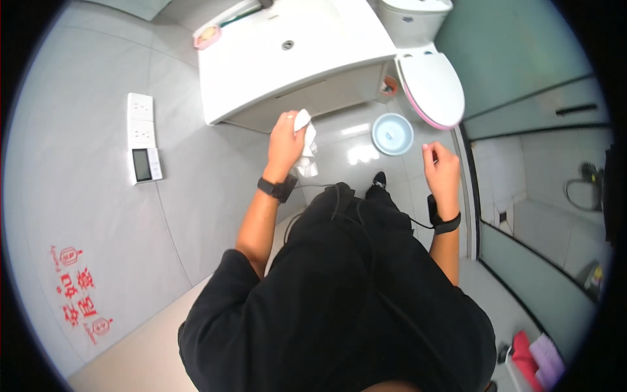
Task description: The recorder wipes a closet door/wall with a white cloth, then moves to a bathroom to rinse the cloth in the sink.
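Observation:
My left hand (285, 143) is closed around a crumpled white cloth or tissue (307, 142), whose lower end hangs down beside the fingers. It is in front of the vanity cabinet (313, 100), below the white washbasin (245, 68). Out to the right, my right hand (442, 169) hovers with its fingers loosely curled and the thumb apart; nothing shows in it. A light blue plastic basin (393, 134) rests on the tiled floor, to the left of that hand. Just beyond the right hand is the toilet (433, 90), its lid down.
A pink soap dish (207, 38) sits on the washbasin's left corner. Wall sockets (142, 120) are on the left wall. Along the right runs a black-framed glass shower partition (534, 112). An orange container (389, 85) stands between cabinet and toilet. Cables (338, 196) run from both wrist straps.

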{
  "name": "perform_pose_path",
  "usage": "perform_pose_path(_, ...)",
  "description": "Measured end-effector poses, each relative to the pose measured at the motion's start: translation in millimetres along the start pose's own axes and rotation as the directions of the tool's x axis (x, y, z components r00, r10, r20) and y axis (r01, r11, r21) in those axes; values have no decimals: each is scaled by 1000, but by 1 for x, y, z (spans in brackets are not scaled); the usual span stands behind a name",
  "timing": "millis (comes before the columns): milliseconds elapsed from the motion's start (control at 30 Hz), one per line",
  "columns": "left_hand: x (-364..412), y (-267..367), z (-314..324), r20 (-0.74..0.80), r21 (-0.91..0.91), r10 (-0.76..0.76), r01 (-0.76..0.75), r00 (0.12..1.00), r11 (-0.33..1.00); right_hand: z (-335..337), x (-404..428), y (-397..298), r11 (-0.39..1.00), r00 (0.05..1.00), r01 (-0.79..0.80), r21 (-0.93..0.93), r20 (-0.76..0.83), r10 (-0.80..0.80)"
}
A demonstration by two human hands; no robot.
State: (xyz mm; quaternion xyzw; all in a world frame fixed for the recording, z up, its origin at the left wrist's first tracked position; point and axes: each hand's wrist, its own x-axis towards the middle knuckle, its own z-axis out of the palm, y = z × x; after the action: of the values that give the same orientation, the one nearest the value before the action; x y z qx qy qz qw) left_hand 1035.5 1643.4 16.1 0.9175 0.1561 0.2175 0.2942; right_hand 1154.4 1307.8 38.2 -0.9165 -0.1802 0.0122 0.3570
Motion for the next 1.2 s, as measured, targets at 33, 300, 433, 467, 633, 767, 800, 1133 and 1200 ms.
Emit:
perform_pose_path(33,-1,-2,-7,-14,25,-8,8,1000,1000,0,24,-4,998,998,66,21,-9,-66)
perform_pose_path(300,19,13,-13,-191,-354,-445,362,875,863,10,147,-60,911,972,211,355,24,-234)
perform_pose_path(433,65,4,-9,-253,-388,-438,324,863,863,35,182,-102,870,978,116,478,95,-183)
perform_pose_path(467,81,2,-12,-273,-387,-441,321,855,864,43,190,-112,847,980,90,524,105,-169)
perform_pose_path(633,156,-36,-32,-227,-529,-476,302,850,793,88,230,-160,834,974,4,552,186,-128)
perform_pose_path(767,214,-69,-38,-173,-644,-517,301,838,703,117,266,-211,794,970,-91,600,236,-67)
perform_pose_path(800,226,-74,-38,-153,-651,-547,333,823,682,123,278,-222,798,971,-73,598,225,-79)
perform_pose_path(1133,289,-163,-28,-122,-506,-394,285,911,814,225,373,-239,860,963,-50,508,253,-94)
perform_pose_path(1200,286,-172,-27,-138,-461,-411,309,901,832,242,394,-233,830,948,-56,555,290,-130)
